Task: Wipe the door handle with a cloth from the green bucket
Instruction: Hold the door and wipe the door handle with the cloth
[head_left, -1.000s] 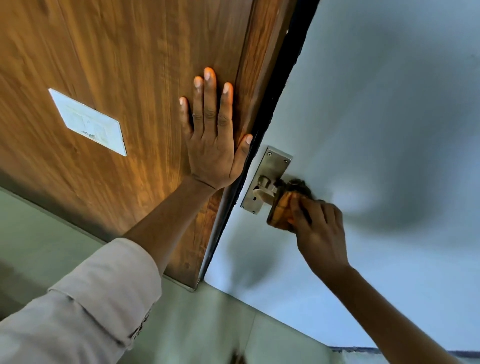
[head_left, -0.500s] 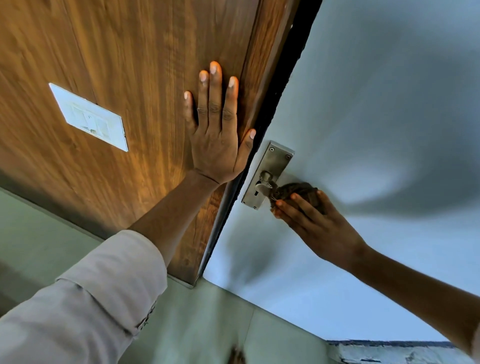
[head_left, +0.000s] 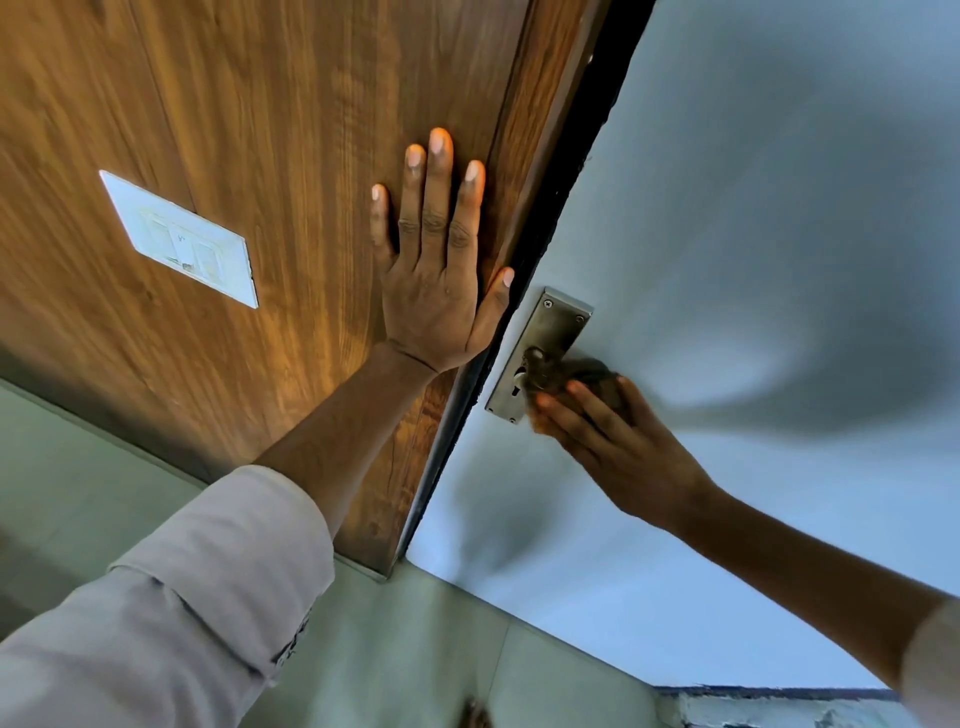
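Observation:
A metal door handle (head_left: 535, 364) on a steel backplate (head_left: 550, 332) sits on the pale blue-grey door (head_left: 753, 234). My right hand (head_left: 618, 447) presses a dark brownish cloth (head_left: 592, 371) around the lever, so most of the lever is hidden. My left hand (head_left: 436, 275) lies flat with fingers spread on the wooden panel (head_left: 260, 130) just left of the door's edge, holding nothing. The green bucket is out of view.
A white switch plate (head_left: 179, 241) is set into the wooden panel at the left. A dark gap (head_left: 566, 156) runs between panel and door. Pale green floor tiles (head_left: 415, 649) fill the bottom of the view.
My right hand has turned from gripping the cloth from below to lying over it, sliding along the lever towards the backplate. The left hand stays flat on the wood.

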